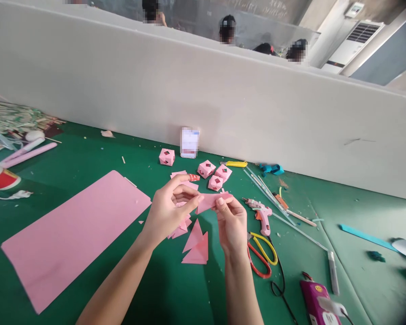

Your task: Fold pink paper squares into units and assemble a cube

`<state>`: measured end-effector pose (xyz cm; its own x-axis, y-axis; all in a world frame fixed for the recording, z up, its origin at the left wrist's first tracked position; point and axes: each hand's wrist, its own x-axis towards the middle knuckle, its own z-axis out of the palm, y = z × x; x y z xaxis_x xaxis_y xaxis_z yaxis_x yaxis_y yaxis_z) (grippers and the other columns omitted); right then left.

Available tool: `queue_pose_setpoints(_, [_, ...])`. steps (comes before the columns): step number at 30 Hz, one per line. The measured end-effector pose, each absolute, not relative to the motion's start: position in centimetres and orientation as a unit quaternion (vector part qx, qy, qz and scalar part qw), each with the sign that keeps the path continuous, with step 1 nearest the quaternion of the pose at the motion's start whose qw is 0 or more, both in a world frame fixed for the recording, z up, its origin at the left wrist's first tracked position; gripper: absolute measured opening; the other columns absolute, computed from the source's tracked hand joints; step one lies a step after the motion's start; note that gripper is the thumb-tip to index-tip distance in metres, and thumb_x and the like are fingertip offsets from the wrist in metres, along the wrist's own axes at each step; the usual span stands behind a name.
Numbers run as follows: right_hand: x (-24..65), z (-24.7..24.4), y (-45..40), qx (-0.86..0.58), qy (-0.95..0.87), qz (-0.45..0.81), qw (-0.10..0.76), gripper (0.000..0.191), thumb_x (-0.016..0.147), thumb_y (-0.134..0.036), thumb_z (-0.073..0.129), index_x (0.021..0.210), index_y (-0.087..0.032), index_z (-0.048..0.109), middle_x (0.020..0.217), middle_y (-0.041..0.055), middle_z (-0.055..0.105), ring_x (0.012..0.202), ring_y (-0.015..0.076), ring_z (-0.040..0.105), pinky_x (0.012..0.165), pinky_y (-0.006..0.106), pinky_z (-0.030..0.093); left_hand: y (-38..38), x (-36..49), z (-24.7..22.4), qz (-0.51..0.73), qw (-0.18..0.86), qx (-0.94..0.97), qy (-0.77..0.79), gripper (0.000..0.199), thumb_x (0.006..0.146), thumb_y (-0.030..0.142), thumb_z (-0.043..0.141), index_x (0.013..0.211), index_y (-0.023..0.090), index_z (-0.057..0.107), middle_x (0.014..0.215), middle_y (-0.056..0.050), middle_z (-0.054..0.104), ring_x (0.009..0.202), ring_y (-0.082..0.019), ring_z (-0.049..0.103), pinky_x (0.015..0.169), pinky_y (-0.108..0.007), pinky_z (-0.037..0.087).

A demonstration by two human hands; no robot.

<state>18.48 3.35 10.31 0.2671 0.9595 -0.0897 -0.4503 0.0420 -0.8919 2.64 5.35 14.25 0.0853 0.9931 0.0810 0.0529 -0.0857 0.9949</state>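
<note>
Here, left fingers [191, 205], right fingers [223, 206] pinching pink paper [206, 202]; red-white cup [2, 178] far left, contents hidden.

Shared craft room, perhaps classroom, is indicated: green table [176, 293] strewn with glue gun [265, 220], scissors [262, 266]; heads [227, 30] seen beyond partition [189, 81]; dark board [196, 18] written on.

The paper piece [206, 201] looks smooth and matt.

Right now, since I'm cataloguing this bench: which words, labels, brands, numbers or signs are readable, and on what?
No text is legible.
White rectangular phone's screen: blurred.
Pale writing on the dark grey board: too blurred.
Round yellow sticker on the purple rectangular box: too small.
</note>
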Motion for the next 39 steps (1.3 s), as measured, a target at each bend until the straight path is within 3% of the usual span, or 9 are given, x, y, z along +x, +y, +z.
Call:
queue_pose_setpoints(6, [18.7, 10.6, 3.4, -0.421, -0.273, 0.543, 0.674, 0.023, 0.07, -0.037, 0.09, 0.073, -0.022, 0.073, 0.074, -0.0012, 0.065, 0.07, 0.0127, 0.057, 0.071, 0.028, 0.049, 5.4, 2.6, 14.2, 0.469, 0.491, 0.564, 0.471, 0.032, 0.08, 0.03, 0.081, 0.107, 0.023, 0.065, 0.084, 0.0, 0.08, 0.08, -0.017, 0.076, 0.079, -0.027, 0.063])
queue_pose_setpoints(10, [19.0, 10.4, 3.5, -0.403, -0.262, 0.55, 0.683, 0.023, 0.072, -0.035, 0.09, 0.066, -0.021, 0.072, 0.069, -0.0023, 0.062, 0.067, 0.011, 0.054, 0.067, 0.024, 0.046, 5.4, 2.5, 14.1, 0.452, 0.489, 0.579, 0.471, 0.03, 0.083, 0.032, 0.079, 0.108, 0.023, 0.065, 0.085, 0.0, 0.08, 0.082, -0.017, 0.076, 0.081, -0.028, 0.063])
queue_pose_setpoints(15, [19.7, 10.3, 3.6, -0.425, -0.28, 0.565, 0.649, 0.018, 0.075, -0.036, 0.086, 0.073, -0.023, 0.075, 0.08, 0.0006, 0.068, 0.074, 0.0143, 0.058, 0.072, 0.029, 0.049, 5.5, 2.3, 14.1, 0.439, 0.489, 0.584, 0.477, 0.038, 0.082, 0.032, 0.078, 0.115, 0.023, 0.062, 0.086, -0.002, 0.079, 0.079, -0.019, 0.076, 0.081, -0.033, 0.064])
queue_pose_setpoints(25, [20.6, 10.1, 3.6, -0.446, -0.333, 0.559, 0.614, 0.018, 0.079, -0.037, 0.084, 0.075, -0.023, 0.074, 0.08, 0.0001, 0.068, 0.074, 0.0145, 0.058, 0.073, 0.029, 0.046, 5.4, 1.8, 14.0, 0.373, 0.483, 0.635, 0.474, 0.037, 0.089, 0.03, 0.07, 0.124, 0.026, 0.06, 0.084, 0.001, 0.074, 0.081, -0.017, 0.073, 0.083, -0.031, 0.061])
queue_pose_setpoints(33, [20.7, 10.5, 3.2, -0.453, -0.374, 0.506, 0.632, 0.022, 0.084, -0.033, 0.077, 0.07, -0.022, 0.066, 0.086, 0.0022, 0.07, 0.092, 0.0201, 0.064, 0.082, 0.031, 0.047, 5.4, 1.9, 14.0, 0.346, 0.503, 0.651, 0.451, 0.035, 0.09, 0.028, 0.068, 0.124, 0.025, 0.061, 0.085, 0.0, 0.073, 0.084, -0.018, 0.072, 0.086, -0.034, 0.06])
queue_pose_setpoints(39, [20.8, 10.4, 3.3, -0.481, -0.393, 0.486, 0.615, 0.02, 0.086, -0.039, 0.077, 0.076, -0.023, 0.069, 0.088, 0.0042, 0.07, 0.088, 0.0201, 0.063, 0.082, 0.033, 0.049, 5.3, 1.8, 14.0, 0.353, 0.503, 0.652, 0.444, 0.035, 0.089, 0.026, 0.067, 0.124, 0.027, 0.061, 0.083, 0.001, 0.072, 0.081, -0.017, 0.072, 0.086, -0.033, 0.061])
